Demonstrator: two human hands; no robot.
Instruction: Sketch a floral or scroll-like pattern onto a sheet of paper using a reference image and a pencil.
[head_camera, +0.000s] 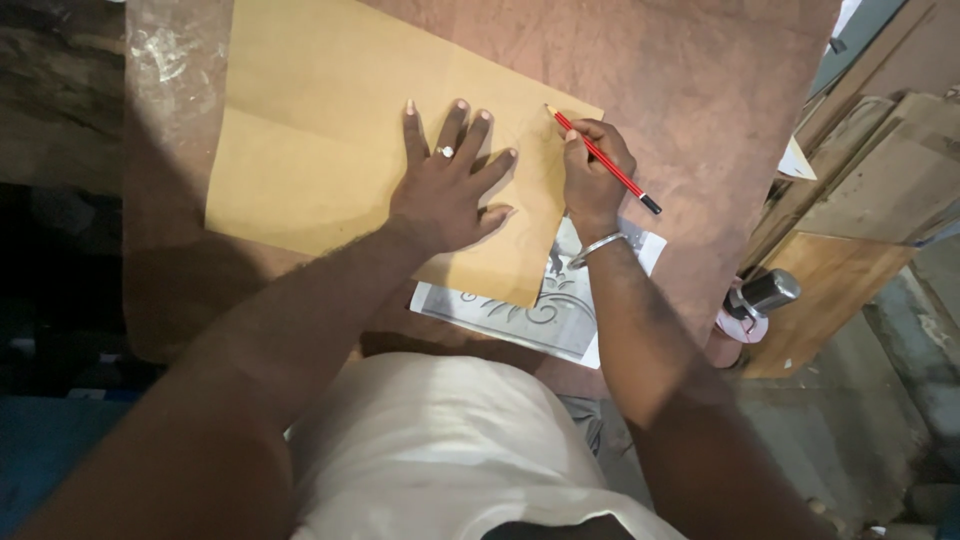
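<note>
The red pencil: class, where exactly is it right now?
In the head view, the red pencil is in the right hand, its tip on the right edge of the tan paper.

Red pencil w/ black end (603, 160), tilted, tip on the sheet's right edge. Big tan paper sheet (320, 130) lies flat, creased, overlapping a grey-white printed scroll-pattern sheet (560, 310) on its lower right.

Two hands at a sheet of tan paper on a brown table

The left hand (450, 190) lies flat, fingers spread, on the tan paper (320, 120), a ring on one finger. The right hand (597, 165) grips a red pencil (603, 160), tip at the paper's right edge. A patterned printed sheet (560, 305) pokes out beneath, on the brown table (700, 80).
</note>
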